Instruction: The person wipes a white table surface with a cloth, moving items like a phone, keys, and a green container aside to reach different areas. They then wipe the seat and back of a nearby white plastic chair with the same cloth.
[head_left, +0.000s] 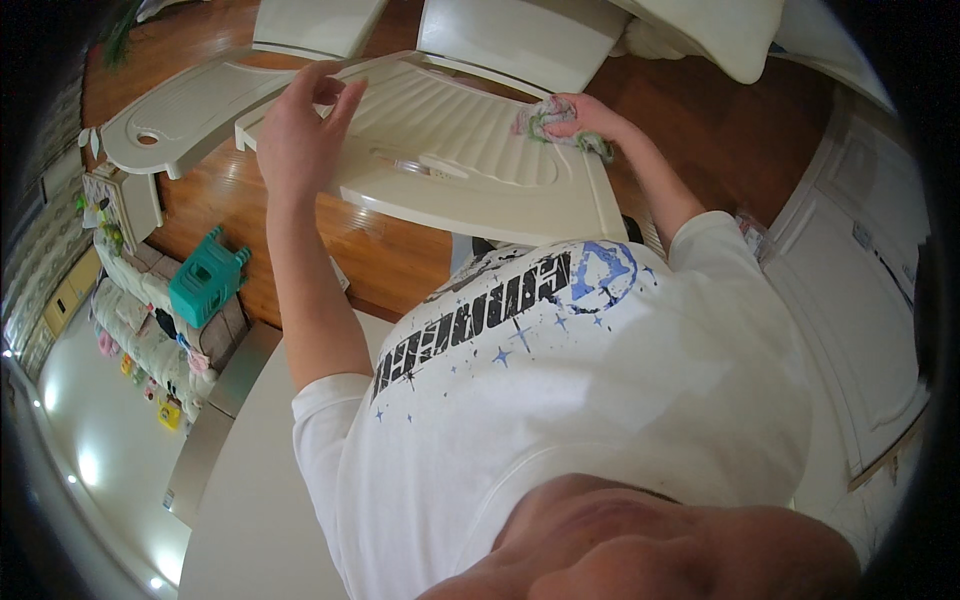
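Note:
My right hand (589, 118) grips a crumpled, patterned cloth (553, 124) in pink, grey and green. The cloth lies against the right edge of a cream moulded panel (480, 187) with fan-shaped ribs and a shallow recess near its front. My left hand (307, 127) is raised over the panel's left part, fingers bent and thumb apart, with nothing visible in it. Whether it touches the panel cannot be told. The panel stands in front of my body, above the wooden floor.
A second cream moulded piece (180, 112) with a round hole stands left. White box-like furniture (517, 37) lies beyond the panel. A teal plastic stool (208, 277) stands by a sofa (139, 315) holding toys. A pale tabletop (255, 480) is at lower left, white panelled doors (832, 300) at right.

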